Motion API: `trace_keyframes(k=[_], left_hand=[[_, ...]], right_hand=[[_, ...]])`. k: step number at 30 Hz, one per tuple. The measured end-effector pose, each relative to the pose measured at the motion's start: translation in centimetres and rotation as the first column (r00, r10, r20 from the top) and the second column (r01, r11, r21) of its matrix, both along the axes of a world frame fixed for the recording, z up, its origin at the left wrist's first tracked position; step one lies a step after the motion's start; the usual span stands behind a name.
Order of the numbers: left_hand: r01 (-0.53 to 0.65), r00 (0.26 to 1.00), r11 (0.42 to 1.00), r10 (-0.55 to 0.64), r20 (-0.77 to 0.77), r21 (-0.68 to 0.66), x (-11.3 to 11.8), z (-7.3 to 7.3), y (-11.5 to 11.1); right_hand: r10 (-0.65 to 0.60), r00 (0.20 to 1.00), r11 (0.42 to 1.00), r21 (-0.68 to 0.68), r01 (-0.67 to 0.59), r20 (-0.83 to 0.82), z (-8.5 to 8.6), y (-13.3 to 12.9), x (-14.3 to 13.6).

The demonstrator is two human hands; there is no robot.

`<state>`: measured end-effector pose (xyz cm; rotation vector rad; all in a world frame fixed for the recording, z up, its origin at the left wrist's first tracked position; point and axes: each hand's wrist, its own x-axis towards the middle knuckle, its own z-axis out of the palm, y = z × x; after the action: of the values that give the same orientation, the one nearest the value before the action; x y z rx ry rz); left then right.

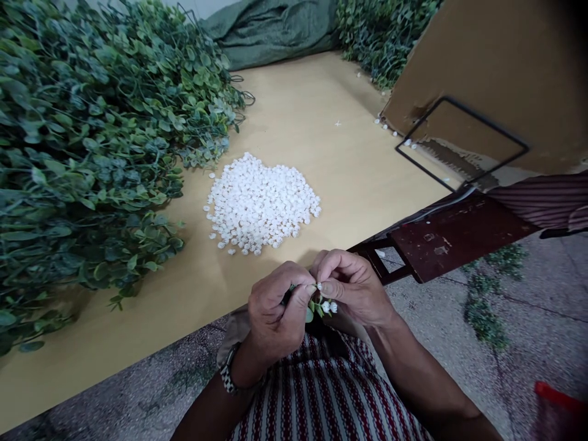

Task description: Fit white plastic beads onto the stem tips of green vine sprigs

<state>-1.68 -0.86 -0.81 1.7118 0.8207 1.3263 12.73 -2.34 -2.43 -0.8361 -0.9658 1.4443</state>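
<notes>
Over the table's front edge, my left hand (280, 309) is closed on a sprig of artificial greenery (310, 311) with small green leaves. Two white flower heads (329, 307) sit on the sprig below my fingers. My right hand (356, 286) pinches a small white flower head (319, 286) between thumb and forefinger, right against the left fingertips. Whether that flower is seated on a stem, I cannot tell. Just beyond my hands a pile of loose white flower heads (261, 205) lies on the table.
Bushy artificial greenery (92, 141) covers the left of the tan table (353, 165). More greenery (390, 37) and a green cloth bundle (280, 30) lie at the back. At right are a cardboard sheet (500, 79), a black wire frame (463, 113) and a dark red stool (459, 236).
</notes>
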Motion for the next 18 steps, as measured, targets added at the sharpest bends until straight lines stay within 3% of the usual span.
trace_keyframes(k=[13, 18], left_hand=[[-0.036, 0.999, 0.998, 0.036, 0.017, 0.044, 0.27, -0.06, 0.07], [0.014, 0.999, 0.998, -0.016, 0.027, 0.068, 0.26, -0.27, 0.24]], right_hand=[[-0.021, 0.996, 0.999, 0.039, 0.024, -0.091, -0.39, 0.18, -0.74], [0.076, 0.988, 0.995, -0.047, -0.083, -0.136, -0.03, 0.53, -0.10]])
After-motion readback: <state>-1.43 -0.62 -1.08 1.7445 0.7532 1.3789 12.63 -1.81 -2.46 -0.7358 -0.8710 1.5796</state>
